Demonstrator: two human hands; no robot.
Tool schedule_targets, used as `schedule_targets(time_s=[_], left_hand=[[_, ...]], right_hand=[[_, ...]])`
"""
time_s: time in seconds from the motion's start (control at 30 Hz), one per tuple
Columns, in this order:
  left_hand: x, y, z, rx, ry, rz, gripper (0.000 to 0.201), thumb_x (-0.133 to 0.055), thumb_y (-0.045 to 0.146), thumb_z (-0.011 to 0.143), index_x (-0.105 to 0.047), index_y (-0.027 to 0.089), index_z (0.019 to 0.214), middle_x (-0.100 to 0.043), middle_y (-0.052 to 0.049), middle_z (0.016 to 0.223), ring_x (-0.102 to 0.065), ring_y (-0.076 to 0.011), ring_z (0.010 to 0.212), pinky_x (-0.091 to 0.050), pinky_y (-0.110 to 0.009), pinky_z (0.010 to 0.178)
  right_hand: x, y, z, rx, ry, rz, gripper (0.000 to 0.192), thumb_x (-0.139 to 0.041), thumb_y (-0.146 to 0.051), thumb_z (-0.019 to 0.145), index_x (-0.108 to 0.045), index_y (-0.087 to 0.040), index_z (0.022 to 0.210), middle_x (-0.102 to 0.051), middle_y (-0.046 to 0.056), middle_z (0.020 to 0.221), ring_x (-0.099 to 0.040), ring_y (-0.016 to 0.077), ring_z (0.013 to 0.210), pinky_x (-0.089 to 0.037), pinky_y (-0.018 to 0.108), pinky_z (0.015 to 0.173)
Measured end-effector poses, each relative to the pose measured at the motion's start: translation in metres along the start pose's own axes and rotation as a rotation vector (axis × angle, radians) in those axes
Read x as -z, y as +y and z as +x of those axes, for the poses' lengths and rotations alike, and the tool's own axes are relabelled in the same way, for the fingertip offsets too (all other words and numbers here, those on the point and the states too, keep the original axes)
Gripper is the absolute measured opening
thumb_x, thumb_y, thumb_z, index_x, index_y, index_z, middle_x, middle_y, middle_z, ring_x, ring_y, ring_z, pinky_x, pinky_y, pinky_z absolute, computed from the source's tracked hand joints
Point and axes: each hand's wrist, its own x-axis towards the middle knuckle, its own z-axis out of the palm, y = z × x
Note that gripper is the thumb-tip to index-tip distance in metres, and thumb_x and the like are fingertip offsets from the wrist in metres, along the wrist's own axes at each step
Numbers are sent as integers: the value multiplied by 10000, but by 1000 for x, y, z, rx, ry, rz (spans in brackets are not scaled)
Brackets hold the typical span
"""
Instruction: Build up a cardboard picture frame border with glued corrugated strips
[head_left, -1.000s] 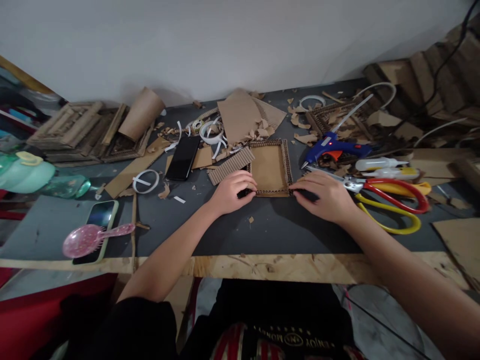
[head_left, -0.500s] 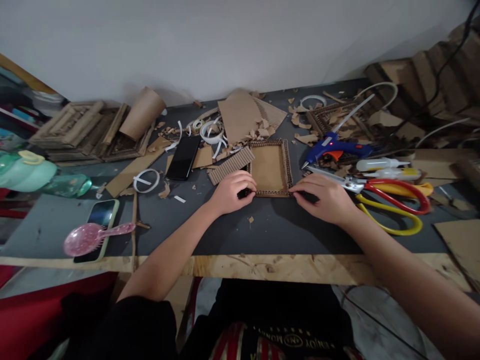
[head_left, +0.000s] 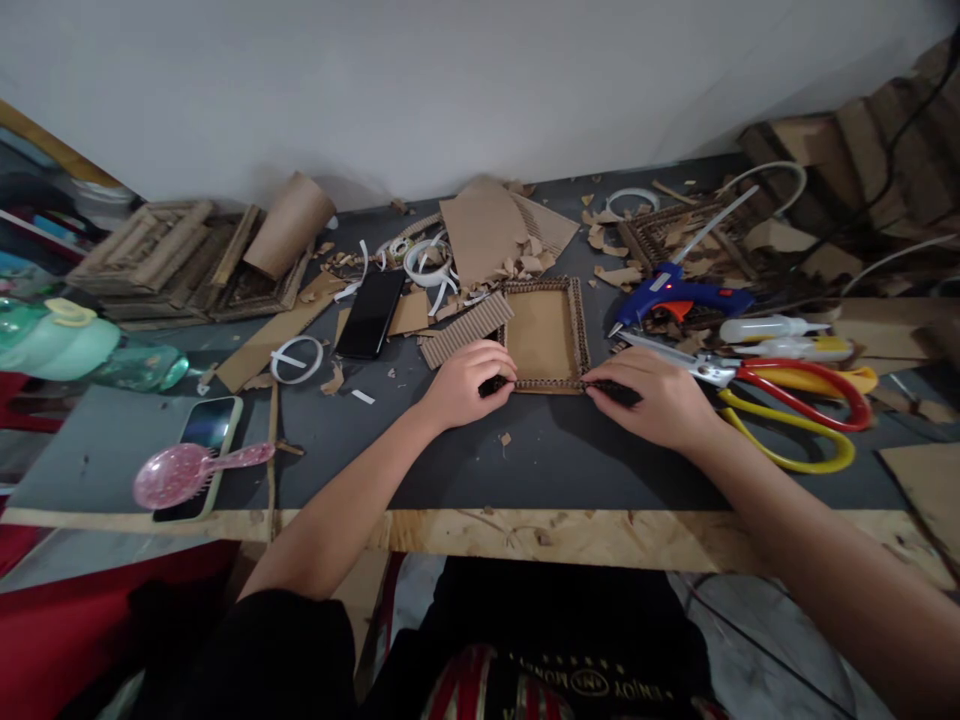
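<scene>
A square cardboard frame (head_left: pixel 581 335) with raised corrugated edges lies flat on the grey table in front of me. My left hand (head_left: pixel 472 382) pinches its near left corner between thumb and fingers. At the near right corner, my right hand (head_left: pixel 649 393) grips the frame the same way, fingertips on the edge. A loose piece of corrugated cardboard (head_left: pixel 466 330) lies at a slant against the frame's left side, just beyond my left hand. Scissors (head_left: pixel 787 395) with one red and one yellow handle lie to the right, their blades partly behind my right hand.
A blue glue gun (head_left: pixel 679 295) lies right of the frame, near small bottles (head_left: pixel 776 328). Cardboard scraps (head_left: pixel 480 235) and tape rings spread behind. Left are a black phone (head_left: pixel 369 315), a pink hairbrush (head_left: pixel 176 475) over another phone, and stacked cardboard frames (head_left: pixel 139 265) with a tube (head_left: pixel 289 228).
The whole view has shifted slightly, so things appear a little further right. Both hands keep their hold on the frame's near corners.
</scene>
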Motion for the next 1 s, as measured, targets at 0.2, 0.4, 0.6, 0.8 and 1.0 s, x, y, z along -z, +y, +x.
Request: schedule_targets(time_s=[0.2,0.4,0.6,0.8,1.0], left_hand=[[4,6,1,-35,49,53,162,-602,269,945,-699,163,1020,-749,-106,1048,-677,-244,1080,-547,-438,982],[5,49,17,112,74,-20,290,-644,391,950,-725,155,1097,-767,-105,1053,-695,-252,1025,-548,-411,916],[-4,75,27,480,-118,-470,250,-706,416,910,-781,178,918,-778,-58,873,-713,-175,774,-527,-272,707],[-12,75,20,685,-30,-808,257,-761,409,820,-777,155,783,-779,-71,795,-699,-162,714,-529,-255,669],[-18,72,17,904,110,-989,307,-796,418,748,-761,126,837,-752,-78,719,-654,-116,570,-465,-207,505]], right_hand=[[0,0,0,-17,15,38,176,-563,-232,936,-734,-200,964,-760,63,909,-696,220,874,-558,366,792],[16,-13,10,-44,64,240,155,-592,-253,928,-746,-229,931,-748,64,895,-682,209,864,-550,370,810],[18,-30,17,-229,-106,641,211,-627,-390,917,-736,-212,948,-760,61,915,-697,184,827,-561,324,765],[30,-36,3,-431,-24,429,379,-623,-481,886,-700,-206,1135,-752,94,1076,-700,209,881,-558,334,760],[79,13,-60,-709,-88,-478,452,-497,-452,820,-673,-170,1126,-717,194,1116,-664,357,1049,-506,474,896]])
